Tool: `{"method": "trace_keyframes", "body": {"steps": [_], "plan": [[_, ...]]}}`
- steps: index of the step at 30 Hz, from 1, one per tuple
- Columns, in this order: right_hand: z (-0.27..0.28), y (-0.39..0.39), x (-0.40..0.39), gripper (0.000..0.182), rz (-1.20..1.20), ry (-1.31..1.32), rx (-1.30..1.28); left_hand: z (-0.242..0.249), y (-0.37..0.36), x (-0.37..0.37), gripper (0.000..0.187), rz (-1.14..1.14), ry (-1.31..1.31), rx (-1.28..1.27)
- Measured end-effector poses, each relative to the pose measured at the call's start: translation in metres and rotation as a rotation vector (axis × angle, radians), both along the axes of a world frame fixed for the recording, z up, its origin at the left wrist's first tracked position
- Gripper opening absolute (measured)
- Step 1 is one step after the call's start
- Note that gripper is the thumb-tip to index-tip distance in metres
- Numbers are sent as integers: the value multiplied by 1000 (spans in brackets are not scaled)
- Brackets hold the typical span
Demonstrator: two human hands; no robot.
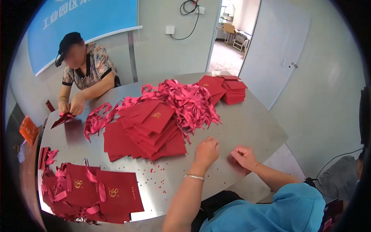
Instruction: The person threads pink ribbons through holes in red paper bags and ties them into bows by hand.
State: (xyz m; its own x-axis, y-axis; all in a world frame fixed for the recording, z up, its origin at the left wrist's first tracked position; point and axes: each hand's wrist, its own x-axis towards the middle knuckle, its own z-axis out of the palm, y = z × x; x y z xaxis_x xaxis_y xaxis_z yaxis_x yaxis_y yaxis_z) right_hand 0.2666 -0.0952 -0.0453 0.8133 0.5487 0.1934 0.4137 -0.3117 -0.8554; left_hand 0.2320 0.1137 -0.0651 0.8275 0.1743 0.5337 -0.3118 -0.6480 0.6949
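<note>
My left hand (pixel 207 150), with a bracelet on its wrist, rests on the metal table as a closed fist, and nothing shows in it. To its right, my right hand (pixel 244 157) lies near the table's edge, fingers curled in and thumb against them, with no object visible. The left hand is nearest to a fanned pile of dark red paper bags (pixel 145 133), a short gap away from it. Behind that pile lies a big heap of pink-red ribbons (pixel 189 102).
More red bags with ribbon handles (pixel 116 193) lie at the front left. Red bags are stacked (pixel 234 94) at the far right. Small red bits (pixel 160 181) litter the table (pixel 259 123). Across from me, a person (pixel 91 65) handles a red piece. An orange packet (pixel 29 130) stands left.
</note>
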Motion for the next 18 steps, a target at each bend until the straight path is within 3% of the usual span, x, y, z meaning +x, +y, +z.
{"method": "trace_keyframes", "body": {"steps": [13,18], "plan": [[12,-6,3,12,179,-271,-6,14,9,2,11,-55,94,-12],[16,-15,4,6,242,-297,81,22,7,0,12,-39,184,-206]]}}
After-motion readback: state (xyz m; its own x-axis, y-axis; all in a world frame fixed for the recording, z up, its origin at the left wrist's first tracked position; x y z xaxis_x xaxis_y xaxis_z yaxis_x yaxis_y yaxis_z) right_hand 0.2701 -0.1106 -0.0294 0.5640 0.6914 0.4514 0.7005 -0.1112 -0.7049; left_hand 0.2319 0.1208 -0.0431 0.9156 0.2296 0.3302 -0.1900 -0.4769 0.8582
